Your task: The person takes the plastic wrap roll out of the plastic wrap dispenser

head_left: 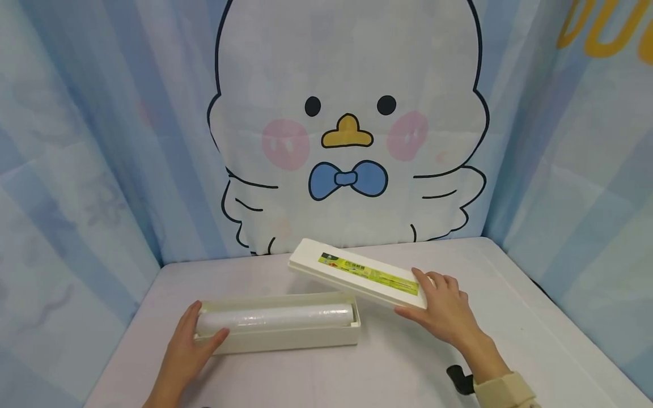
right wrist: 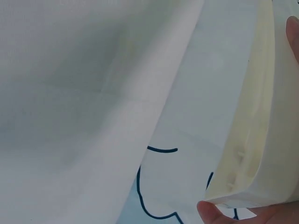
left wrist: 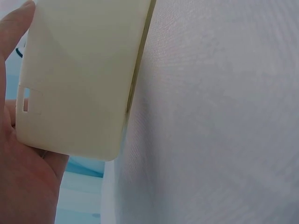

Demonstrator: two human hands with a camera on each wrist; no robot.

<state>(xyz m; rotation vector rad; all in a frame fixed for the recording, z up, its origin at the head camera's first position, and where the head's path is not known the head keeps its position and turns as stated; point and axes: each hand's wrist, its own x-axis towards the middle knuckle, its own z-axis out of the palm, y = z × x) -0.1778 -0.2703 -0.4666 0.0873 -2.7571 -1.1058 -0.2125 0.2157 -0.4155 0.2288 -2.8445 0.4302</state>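
Observation:
A long cream plastic box (head_left: pixel 285 340) sits on the table, holding a shiny roll of cling film (head_left: pixel 280 317). My left hand (head_left: pixel 186 345) grips the box's left end, thumb at the front wall and fingers over the back corner. In the left wrist view the box's outer wall (left wrist: pixel 84 74) fills the hand, with a small slot near its end. My right hand (head_left: pixel 449 309) holds the white lid (head_left: pixel 308 259) by its right end, tilted above and behind the box. A green-yellow label (head_left: pixel 372 275) runs along the lid's top. The right wrist view shows the lid's hollow underside (right wrist: pixel 250 135).
A white cloth covers the table (head_left: pixel 398 362). Behind it hangs a curtain (head_left: pixel 347 221) printed with a cartoon bird, and more pale blue curtains (head_left: pixel 66 187) enclose the sides. A black piece (head_left: pixel 460 379) shows beside my right wrist.

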